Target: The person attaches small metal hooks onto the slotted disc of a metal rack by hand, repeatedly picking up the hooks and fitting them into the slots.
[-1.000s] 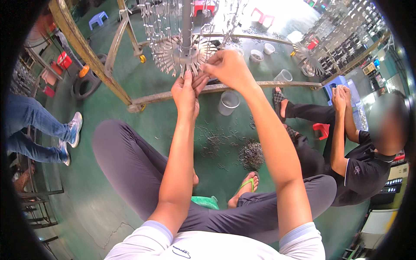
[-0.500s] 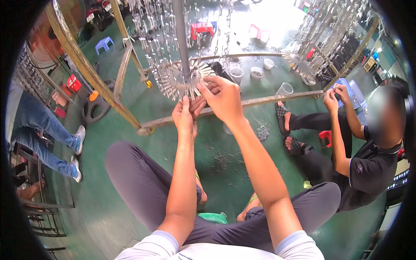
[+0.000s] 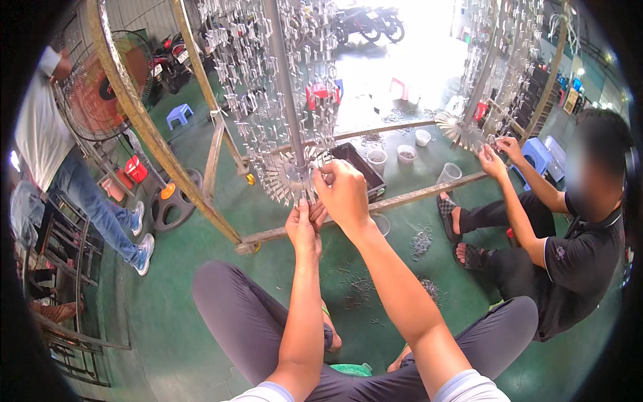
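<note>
A round metal disc with slots all around its rim sits at the foot of a grey vertical pole. Strings of small shiny metal pieces hang around the pole above it. At the disc's near edge, my left hand is closed, thumb and fingers pinching the rim from below. My right hand is closed in a pinch against the disc's right side; whatever is between its fingertips is too small to make out.
A yellowish metal frame surrounds the pole. Behind it are a black bin and clear tubs. Small metal bits lie scattered on the green floor. At right, a seated co-worker handles a similar disc. A fan stands left.
The view has shifted, so more of the background shows. My hands stay at the disc's rim, still pinching. The co-worker's hands have moved over to the other disc.
</note>
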A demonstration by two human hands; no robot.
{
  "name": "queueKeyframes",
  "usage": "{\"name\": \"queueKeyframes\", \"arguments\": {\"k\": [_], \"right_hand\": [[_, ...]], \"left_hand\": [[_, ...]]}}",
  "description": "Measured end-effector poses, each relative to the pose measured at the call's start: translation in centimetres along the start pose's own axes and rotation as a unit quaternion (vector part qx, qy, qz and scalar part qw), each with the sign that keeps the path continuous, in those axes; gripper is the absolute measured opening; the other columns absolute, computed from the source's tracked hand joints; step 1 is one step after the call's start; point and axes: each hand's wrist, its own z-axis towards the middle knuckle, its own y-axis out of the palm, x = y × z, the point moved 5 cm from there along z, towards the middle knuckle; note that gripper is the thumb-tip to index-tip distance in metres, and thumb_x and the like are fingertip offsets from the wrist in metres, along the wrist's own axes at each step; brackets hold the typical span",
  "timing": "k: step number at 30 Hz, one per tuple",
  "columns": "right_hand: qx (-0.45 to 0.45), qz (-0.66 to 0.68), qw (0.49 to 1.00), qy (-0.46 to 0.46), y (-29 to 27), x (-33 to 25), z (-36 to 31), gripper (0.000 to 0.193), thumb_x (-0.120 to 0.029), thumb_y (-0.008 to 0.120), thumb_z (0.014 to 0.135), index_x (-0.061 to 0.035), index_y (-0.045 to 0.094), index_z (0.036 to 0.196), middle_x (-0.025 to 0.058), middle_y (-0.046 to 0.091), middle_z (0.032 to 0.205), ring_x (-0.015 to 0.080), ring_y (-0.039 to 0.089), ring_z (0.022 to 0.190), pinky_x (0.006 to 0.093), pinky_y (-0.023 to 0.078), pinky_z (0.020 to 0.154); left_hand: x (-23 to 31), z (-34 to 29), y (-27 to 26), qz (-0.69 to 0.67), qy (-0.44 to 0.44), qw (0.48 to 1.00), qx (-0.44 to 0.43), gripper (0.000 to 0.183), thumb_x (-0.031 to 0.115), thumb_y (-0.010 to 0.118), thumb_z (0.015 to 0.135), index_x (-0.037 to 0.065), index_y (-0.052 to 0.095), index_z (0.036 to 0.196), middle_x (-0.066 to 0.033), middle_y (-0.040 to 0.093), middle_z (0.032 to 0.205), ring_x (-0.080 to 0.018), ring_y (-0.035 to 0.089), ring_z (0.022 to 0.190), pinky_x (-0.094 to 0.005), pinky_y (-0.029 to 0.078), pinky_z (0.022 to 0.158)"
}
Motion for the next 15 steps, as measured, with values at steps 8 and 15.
{"name": "queueKeyframes", "arguments": {"k": [8, 15], "right_hand": [[0.062, 0.057, 0.994, -0.067, -2.1, -4.9, 2.5, 0.017, -0.014, 0.072, 0.085, 0.0006, 0.068, 0.092, 0.0102, 0.062, 0.08, 0.0282, 0.065, 0.064, 0.0382, 0.052, 0.058], [0.067, -0.007, 0.994, -0.092, -1.3, -6.3, 5.5, 0.021, -0.02, 0.069, 0.088, -0.0003, 0.071, 0.094, 0.0117, 0.064, 0.081, 0.031, 0.067, 0.064, 0.04, 0.053, 0.058]], "left_hand": [[0.2, -0.1, 0.0, 0.005, 0.009, 1.0, 0.008, 0.025, 0.021, 0.053, 0.104, -0.002, 0.05, 0.094, -0.0273, 0.068, 0.102, -0.0304, 0.072, 0.092, -0.0371, 0.063, 0.082], [0.2, 0.2, 0.3, 0.01, 0.002, 1.0, 0.006, 0.028, 0.02, 0.052, 0.104, -0.007, 0.047, 0.097, -0.032, 0.066, 0.106, -0.0355, 0.071, 0.095, -0.0401, 0.063, 0.085]]}}
